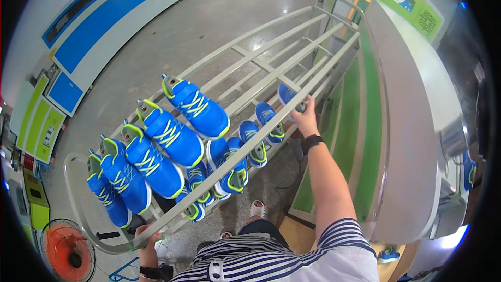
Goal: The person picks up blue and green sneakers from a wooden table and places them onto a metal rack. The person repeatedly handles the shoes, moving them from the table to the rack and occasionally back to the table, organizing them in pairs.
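A long metal shoe rack (300, 52) stands before me, carrying blue sneakers with yellow-green laces and trim. On its upper tier, at the left, several sneakers (195, 108) lean in a row, toes toward me. More sneakers (250, 130) stand on the tier below, partly behind the front rail. My right hand (305, 117) reaches over that rail and has its fingers closed at the heel of a blue sneaker (286, 94), the farthest one on the lower tier. At the rack's near left corner, my left hand (148, 235) is wrapped around the rail, partly hidden by it.
To the right runs a grey machine (407, 83) with a green-striped bed (368, 141). An orange fan (68, 250) stands at the lower left. Blue-and-white machinery (104, 26) lines the far left. Another sneaker (389, 255) lies low at the right.
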{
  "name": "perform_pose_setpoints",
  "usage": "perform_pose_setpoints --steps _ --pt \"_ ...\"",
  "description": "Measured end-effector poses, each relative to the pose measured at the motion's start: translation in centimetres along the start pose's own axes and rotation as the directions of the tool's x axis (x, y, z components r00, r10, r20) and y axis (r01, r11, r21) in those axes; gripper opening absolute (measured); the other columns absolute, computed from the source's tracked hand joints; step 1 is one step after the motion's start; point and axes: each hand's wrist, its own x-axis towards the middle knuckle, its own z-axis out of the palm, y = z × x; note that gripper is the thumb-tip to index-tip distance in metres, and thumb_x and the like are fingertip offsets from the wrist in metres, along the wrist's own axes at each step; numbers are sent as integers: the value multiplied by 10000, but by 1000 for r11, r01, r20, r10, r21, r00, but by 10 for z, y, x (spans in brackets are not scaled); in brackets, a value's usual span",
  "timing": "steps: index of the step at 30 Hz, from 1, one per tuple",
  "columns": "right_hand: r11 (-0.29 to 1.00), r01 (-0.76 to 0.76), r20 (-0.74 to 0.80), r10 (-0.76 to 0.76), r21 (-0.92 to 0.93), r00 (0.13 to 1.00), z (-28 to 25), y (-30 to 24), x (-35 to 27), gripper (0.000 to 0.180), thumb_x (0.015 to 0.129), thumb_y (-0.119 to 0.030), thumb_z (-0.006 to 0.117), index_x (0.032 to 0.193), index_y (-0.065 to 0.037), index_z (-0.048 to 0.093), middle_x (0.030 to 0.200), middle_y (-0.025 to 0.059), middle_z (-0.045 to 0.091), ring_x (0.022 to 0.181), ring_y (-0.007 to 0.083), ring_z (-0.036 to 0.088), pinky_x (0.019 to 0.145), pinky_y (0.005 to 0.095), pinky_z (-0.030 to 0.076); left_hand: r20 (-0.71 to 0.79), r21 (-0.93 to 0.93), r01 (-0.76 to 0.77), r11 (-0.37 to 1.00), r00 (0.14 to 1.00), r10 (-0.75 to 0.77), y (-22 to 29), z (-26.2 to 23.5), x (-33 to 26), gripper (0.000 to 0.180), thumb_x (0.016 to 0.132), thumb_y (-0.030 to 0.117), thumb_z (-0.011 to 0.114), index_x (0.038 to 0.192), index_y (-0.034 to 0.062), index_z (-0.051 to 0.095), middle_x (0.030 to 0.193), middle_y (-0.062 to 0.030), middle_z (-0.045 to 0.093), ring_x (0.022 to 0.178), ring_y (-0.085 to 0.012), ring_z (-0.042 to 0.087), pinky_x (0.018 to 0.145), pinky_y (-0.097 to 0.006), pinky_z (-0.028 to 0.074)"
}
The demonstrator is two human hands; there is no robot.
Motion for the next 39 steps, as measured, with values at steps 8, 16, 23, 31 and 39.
perform_pose_setpoints --steps 8,16,23,31,39 --pt "927 -145 243 238 -346 940 -24 8 1 972 777 -354 818 1566 -126 299 1393 246 570 1315 429 502 1072 500 409 -256 133 2 991 966 32 -22 14 2 166 933 149 664 985 -4 699 975 -50 671 954 -188 610 914 -330 472" --pt "829 -424 169 389 366 906 -141 -68 -196 470 987 -300 658 1388 -81 551 1257 66 663 1084 142 624 947 320 487 282 222 -30 975 959 -35 -172 -38 19 529 954 49 631 1402 29 351 1045 -145 617 877 -206 604 748 -313 511" --pt "882 -386 -32 409 270 912 -254 -155 -469 421 978 -207 681 1355 -51 580 1232 68 667 1142 143 611 1025 313 464 802 524 -347 778 509 -313 -191 6 67 188 1007 180 604 1091 12 607 845 -59 652 737 -116 600 642 -267 466" --pt "750 -658 -482 555 -61 678 -295 -312 -722 410 964 -197 688 1329 -36 591 1155 65 671 1042 123 623 916 285 500 781 598 -436 672 127 -612 -217 116 72 200 1012 217 637 1093 34 652 909 -32 678 795 -91 605 711 -234 471" --pt "705 -708 -718 515 43 469 -267 -331 -882 389 936 -242 702 1264 -51 619 1077 100 706 999 198 673 879 342 540 778 413 -790 453 48 -626 -273 232 146 179 997 223 609 1031 55 663 855 -38 683 749 -125 634 661 -272 503"
